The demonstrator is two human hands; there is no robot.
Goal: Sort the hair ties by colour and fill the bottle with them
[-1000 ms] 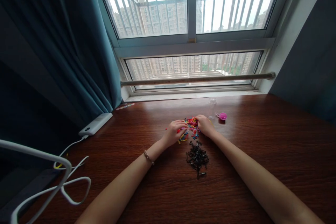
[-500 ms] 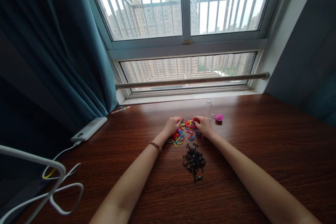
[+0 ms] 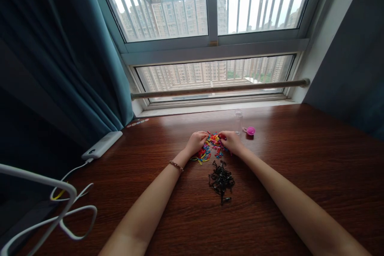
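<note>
A loose pile of small, many-coloured loops that look like elastic hair bands lies on the brown wooden table. At its left edge my left hand rests with fingers bent and closed among the bands. My right hand is at the pile's right side, its thumb and fingers pinched together. Whatever either hand has between its fingertips is too small to make out. Nearer to me, between my forearms, sits a separate heap of black bands.
Behind my right hand stands a clear bottle, with a pink cap with a loop beside it. A white power bank with a cable lies by the blue curtain at left. The window sill bounds the table's far side.
The camera view has tilted slightly, so the scene sits a little higher. Both hands stay at the coloured pile, with only small finger movements.
</note>
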